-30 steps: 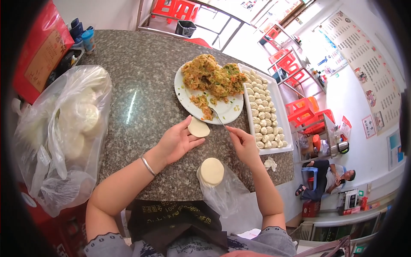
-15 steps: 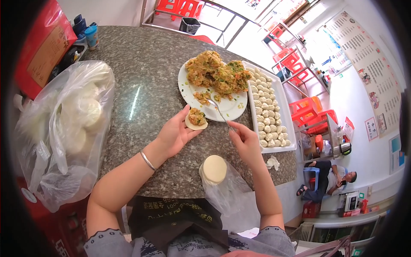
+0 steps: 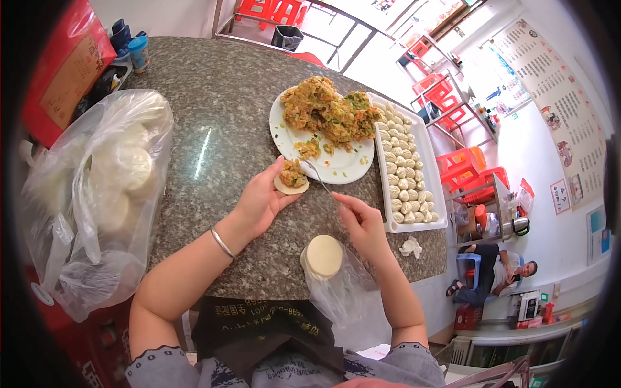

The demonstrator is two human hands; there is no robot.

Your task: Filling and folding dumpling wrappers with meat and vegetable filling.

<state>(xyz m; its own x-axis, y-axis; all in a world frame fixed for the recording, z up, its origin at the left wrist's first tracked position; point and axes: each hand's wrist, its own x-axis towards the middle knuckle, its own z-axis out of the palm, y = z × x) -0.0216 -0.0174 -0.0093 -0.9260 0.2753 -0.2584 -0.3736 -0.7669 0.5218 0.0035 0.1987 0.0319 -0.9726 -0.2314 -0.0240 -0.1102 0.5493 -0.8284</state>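
Observation:
On the fingers of my left hand [image 3: 259, 199] rests a round dumpling wrapper [image 3: 290, 189] with a mound of chopped filling [image 3: 293, 173] on it. My right hand [image 3: 363, 223] grips a thin metal spoon [image 3: 321, 180] by its handle; the spoon's head is at the right side of the mound. Just beyond both hands lies a white plate [image 3: 278, 129] heaped with orange and green filling [image 3: 326, 110]. A stack of round wrappers [image 3: 324, 256] sits nearer me, partly on a clear plastic bag [image 3: 349, 297].
Right of the plate, a white tray [image 3: 442, 207] holds rows of pleated dumplings [image 3: 402, 161]. A crumpled tissue [image 3: 411, 246] lies near the counter's right edge. At left is a plastic bag of pale dough [image 3: 123, 174], with a blue cup [image 3: 138, 53] behind. A person [image 3: 498, 271] sits at far right.
My right hand and the spoon have moved left, from the plate's edge to the filling on the wrapper. My left hand has shifted slightly left and nearer me.

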